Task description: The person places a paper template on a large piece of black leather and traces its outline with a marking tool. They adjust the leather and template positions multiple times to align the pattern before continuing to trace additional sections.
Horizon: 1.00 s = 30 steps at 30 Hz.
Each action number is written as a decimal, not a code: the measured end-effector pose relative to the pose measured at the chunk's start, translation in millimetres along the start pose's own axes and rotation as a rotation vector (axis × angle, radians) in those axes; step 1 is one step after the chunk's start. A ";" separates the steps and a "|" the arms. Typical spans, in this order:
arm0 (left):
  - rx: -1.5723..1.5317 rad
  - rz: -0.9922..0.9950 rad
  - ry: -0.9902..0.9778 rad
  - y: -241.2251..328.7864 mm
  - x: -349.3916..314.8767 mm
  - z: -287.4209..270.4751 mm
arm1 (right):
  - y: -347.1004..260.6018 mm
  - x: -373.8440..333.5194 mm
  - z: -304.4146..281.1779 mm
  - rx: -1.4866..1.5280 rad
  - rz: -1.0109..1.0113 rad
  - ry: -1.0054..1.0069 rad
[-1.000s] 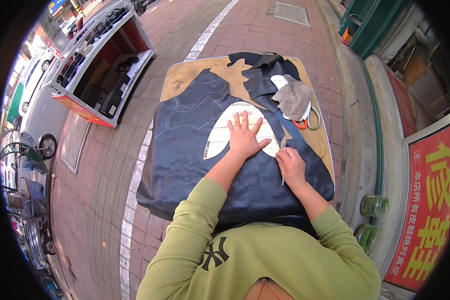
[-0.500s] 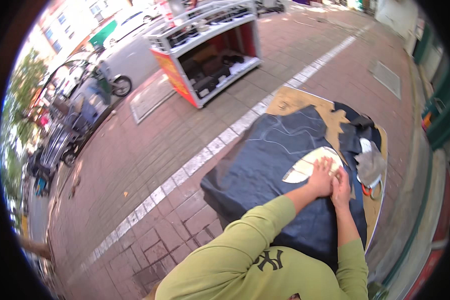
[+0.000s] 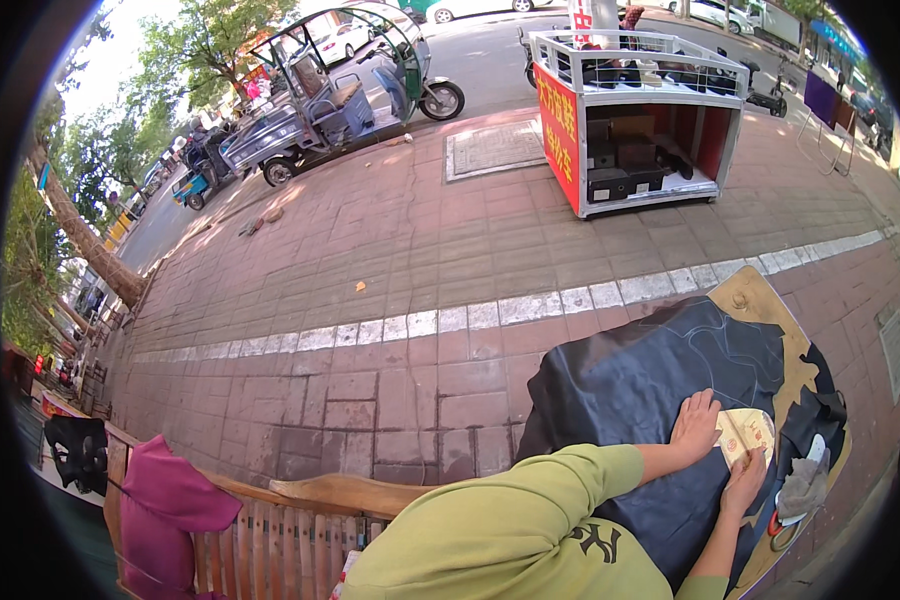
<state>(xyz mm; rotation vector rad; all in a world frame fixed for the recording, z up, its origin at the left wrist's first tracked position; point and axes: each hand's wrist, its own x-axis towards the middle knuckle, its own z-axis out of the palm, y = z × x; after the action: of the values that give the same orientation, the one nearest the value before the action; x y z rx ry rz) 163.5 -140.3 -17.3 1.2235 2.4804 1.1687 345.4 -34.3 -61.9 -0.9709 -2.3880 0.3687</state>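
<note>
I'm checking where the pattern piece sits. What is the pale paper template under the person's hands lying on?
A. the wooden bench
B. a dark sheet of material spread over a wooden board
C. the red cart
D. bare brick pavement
B: the pale paper template, pressed by the left hand and right hand, lies on the dark sheet covering the wooden board.

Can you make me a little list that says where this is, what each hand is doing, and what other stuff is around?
place: brick pavement outdoors, beside a street
work surface: wooden board covered by a dark sheet with chalk lines
left hand: lies flat on the dark sheet, at the edge of a pale paper pattern
right hand: rests at the pattern's lower edge; what it grips cannot be told
near the hands: grey cloth
farther off: red and white cart, parked three-wheeler, wooden bench
</note>
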 end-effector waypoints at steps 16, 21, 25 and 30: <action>-0.034 -0.001 0.048 -2.4 5.3 7.1 | -2.1 -1.3 -0.1 -0.164 0.118 -0.074; -0.032 -0.011 -0.054 -2.1 6.8 1.6 | -1.9 0.6 -2.5 -0.140 0.122 -0.106; -0.027 -0.004 -0.044 -3.1 6.1 4.2 | 2.4 -0.1 -1.9 -0.135 0.131 -0.113; -0.016 -0.001 -0.013 -2.4 5.6 6.2 | 2.5 0.4 -1.0 -0.145 0.106 -0.087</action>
<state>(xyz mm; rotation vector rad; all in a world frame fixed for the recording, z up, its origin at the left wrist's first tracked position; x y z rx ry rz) 161.0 -133.5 -22.1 1.2221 2.4569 1.1749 347.1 -32.3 -62.1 -1.1722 -2.4755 0.2840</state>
